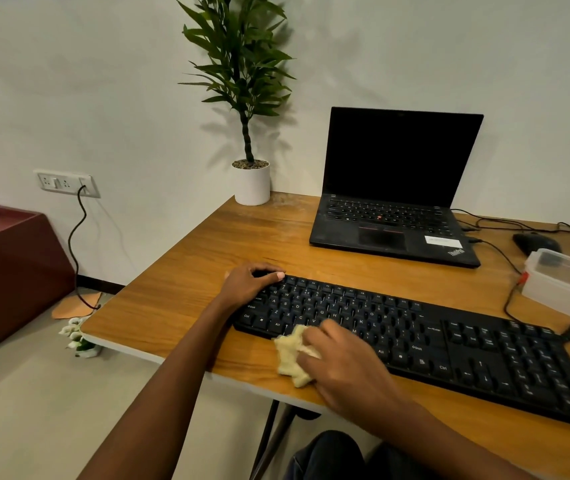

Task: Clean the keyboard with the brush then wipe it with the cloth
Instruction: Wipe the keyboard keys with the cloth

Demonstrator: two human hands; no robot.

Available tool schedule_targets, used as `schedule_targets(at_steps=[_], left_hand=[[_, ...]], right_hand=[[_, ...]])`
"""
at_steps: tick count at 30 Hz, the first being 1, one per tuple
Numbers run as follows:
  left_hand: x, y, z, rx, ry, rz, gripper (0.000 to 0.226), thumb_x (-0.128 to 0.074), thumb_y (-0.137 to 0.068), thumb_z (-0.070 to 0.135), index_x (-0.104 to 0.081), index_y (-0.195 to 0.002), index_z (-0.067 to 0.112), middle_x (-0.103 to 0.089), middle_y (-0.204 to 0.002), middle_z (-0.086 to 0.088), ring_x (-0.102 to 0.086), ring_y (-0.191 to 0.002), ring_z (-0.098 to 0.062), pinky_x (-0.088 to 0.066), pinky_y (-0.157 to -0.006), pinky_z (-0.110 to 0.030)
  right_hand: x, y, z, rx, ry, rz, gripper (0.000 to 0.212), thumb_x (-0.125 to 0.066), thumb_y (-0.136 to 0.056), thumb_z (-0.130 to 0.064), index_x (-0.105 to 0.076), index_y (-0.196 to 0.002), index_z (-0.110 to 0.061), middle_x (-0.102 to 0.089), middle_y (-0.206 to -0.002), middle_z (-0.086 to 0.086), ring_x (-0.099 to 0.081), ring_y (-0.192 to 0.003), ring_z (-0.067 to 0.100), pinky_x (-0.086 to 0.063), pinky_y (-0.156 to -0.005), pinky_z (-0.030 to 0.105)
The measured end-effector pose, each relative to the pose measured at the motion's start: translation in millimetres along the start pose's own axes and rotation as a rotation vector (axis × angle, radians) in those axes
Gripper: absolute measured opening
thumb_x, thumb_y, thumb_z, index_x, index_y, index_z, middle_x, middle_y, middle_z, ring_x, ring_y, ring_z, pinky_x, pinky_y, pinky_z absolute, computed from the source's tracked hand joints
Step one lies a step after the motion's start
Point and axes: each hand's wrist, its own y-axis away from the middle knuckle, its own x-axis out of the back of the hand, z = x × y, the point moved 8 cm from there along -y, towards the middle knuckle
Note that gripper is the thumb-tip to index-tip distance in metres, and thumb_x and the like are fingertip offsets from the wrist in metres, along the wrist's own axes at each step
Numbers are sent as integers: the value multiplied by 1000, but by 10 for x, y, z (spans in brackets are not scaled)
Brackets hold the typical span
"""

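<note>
Plastic box point(567, 285) cut by right edge, cloth point(290, 358) partly under right hand point(349, 372)

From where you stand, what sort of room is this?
Likely a small office or home study: a wooden desk against a plain wall carries an open laptop, a potted plant and a separate keyboard being wiped with a cloth.

Black keyboard point(484, 358), pale yellow cloth point(290, 358), black laptop point(397, 157), white pot point(252, 185), green plant point(242, 64), orange-brown wood-grain table point(207, 254).
</note>
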Motion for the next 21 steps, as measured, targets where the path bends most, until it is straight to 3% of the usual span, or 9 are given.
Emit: schedule_targets(at_steps=[4, 6, 8, 11, 16, 21], left_hand=[[-4, 10, 23, 5, 3, -8, 21, -57, -65, 67, -66, -77, 52, -67, -109, 16, -58, -113, -17, -26, -108, -61], [-4, 16, 28, 12, -2, -2, 21, -57, -66, 64, -66, -78, 50, -68, -113, 11, -58, -113, -17, -25, -108, -61], [-8, 19, 23, 19, -6, -3, 21, -56, -64, 67, -66, -75, 53, -68, -112, 11, -58, -112, -17, -27, -108, -60], [-5, 27, 19, 17, -6, 5, 22, -55, -57, 76, -63, -72, 63, -69, -110, 12, -59, -111, -14, -29, -108, -58], [5, 26, 15, 14, 2, 1, 32, -53, -54, 80, -66, -75, 58, -69, -110, 12, -60, -110, -15, -31, -107, -57], [-1, 29, 29, 49, 11, -22, 33, -57, -58, 74, -66, -79, 50, -69, -111, 10, -60, -110, -18, -30, -107, -59]], right_hand=[[196, 398, 232, -2, 25, -48, 23, -82, -59, -26, -72, -78, -18, -65, -88, 0, -42, -79, 12, -42, -49, 19], [211, 400, 224, 51, 48, -45, 9, -68, -74, -23, -71, -79, -16, -64, -86, 1, -48, -75, 13, -45, -48, 21], [147, 245, 133, 94, 30, -33, 19, -51, -84, -20, -69, -78, -14, -62, -84, -1, -49, -72, 12, -43, -49, 22], [1, -96, -78, 146, 34, -2, 12, -59, -86, -18, -66, -76, -14, -57, -81, -4, -45, -72, 9, -38, -50, 21], [-3, -34, -32, 150, 23, -43, 8, -61, -86, -18, -67, -81, -15, -57, -84, -4, -42, -73, 10, -35, -50, 21], [280, 487, 277, 110, 37, -78, 27, -45, -86, -20, -71, -82, -13, -64, -85, -2, -52, -66, 14, -43, -46, 24]])
